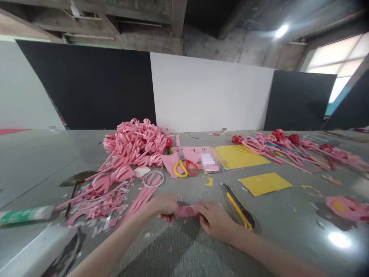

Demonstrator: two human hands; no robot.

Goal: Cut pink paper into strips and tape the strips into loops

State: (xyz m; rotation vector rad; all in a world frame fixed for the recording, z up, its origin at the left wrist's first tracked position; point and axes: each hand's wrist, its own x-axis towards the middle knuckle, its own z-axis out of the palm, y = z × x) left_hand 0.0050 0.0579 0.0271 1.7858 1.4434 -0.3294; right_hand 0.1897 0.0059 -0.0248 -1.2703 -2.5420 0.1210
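A short pink paper strip [187,211] stretches between my two hands, just above the grey floor. My left hand [165,207] is closed on its left end, the fingers curled under. My right hand [211,218] pinches the strip farther right, and a bit of pink shows behind its knuckles. Scissors [185,168] with one yellow and one red handle lie beyond my hands. To the right of my right hand rests a yellow and black utility knife [238,207]. Long pink strips [144,198] lie beside my left hand.
A large heap of curled pink paper [138,142] stands at the back left. Yellow sheets [242,156] lie at the centre right, with pink and red paper flowers [288,144] behind. A green and white tube [25,215] and a white box [39,252] are at the left.
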